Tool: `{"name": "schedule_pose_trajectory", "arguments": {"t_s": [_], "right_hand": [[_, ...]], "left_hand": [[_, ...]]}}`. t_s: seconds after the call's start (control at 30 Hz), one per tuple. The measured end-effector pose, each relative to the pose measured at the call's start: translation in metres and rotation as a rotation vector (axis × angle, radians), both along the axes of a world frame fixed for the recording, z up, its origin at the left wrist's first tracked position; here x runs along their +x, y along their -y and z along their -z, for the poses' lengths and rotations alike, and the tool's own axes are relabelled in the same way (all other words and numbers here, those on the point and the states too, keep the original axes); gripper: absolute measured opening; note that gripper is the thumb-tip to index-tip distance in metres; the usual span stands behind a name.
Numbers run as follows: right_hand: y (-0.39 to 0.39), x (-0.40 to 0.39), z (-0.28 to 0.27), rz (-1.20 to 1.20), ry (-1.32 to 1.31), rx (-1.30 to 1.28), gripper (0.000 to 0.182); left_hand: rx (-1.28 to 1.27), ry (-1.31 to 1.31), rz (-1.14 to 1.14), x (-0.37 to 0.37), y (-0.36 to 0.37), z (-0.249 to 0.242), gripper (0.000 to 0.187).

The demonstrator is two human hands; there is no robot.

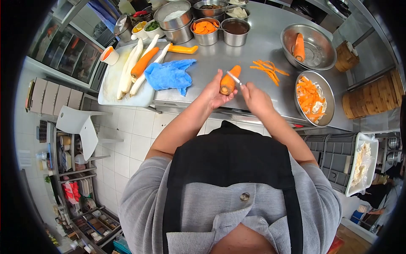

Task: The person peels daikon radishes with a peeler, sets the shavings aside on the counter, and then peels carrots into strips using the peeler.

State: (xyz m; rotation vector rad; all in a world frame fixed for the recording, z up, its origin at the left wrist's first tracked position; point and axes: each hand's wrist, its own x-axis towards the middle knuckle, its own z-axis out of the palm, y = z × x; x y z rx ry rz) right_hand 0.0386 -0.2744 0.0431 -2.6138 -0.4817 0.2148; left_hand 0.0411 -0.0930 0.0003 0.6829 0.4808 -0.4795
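My left hand is wrapped round a thick orange carrot, its blunt end pointing towards me. In my right hand is a peeler with a pale, narrow head, which lies against the carrot's side; most of its handle is hidden by my fingers. Several orange peel strips lie on the steel counter to the right of the carrot. A metal bowl further right contains more orange and pale peelings. Behind it, a perforated steel colander holds another carrot.
On the left, a white cutting board bears long white roots and a carrot. A blue cloth overlaps its edge. Steel pots of ingredients line the back. Bamboo steamers stand at right.
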Motion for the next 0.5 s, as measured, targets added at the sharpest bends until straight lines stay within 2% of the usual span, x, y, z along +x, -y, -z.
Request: {"name": "schedule_pose_trajectory", "arguments": {"t_s": [0.07, 0.17, 0.27, 0.37, 0.5], "right_hand": [[0.003, -0.020, -0.009, -0.088, 0.056, 0.039, 0.036], [0.007, -0.024, -0.006, -0.133, 0.162, -0.039, 0.033], [0.006, -0.016, -0.007, -0.160, 0.139, -0.096, 0.034], [0.001, 0.000, 0.001, -0.118, 0.121, -0.121, 0.038], [0.009, 0.067, 0.045, 0.031, 0.063, -0.174, 0.043]], "left_hand": [[-0.007, -0.007, -0.047, 0.007, 0.003, 0.001, 0.050], [-0.029, -0.043, -0.113, 0.010, 0.011, 0.005, 0.045], [-0.012, -0.039, -0.116, 0.008, 0.009, 0.006, 0.041], [0.028, -0.033, -0.087, 0.006, 0.007, 0.013, 0.039], [0.093, -0.009, -0.054, -0.008, 0.011, 0.010, 0.041]]}}
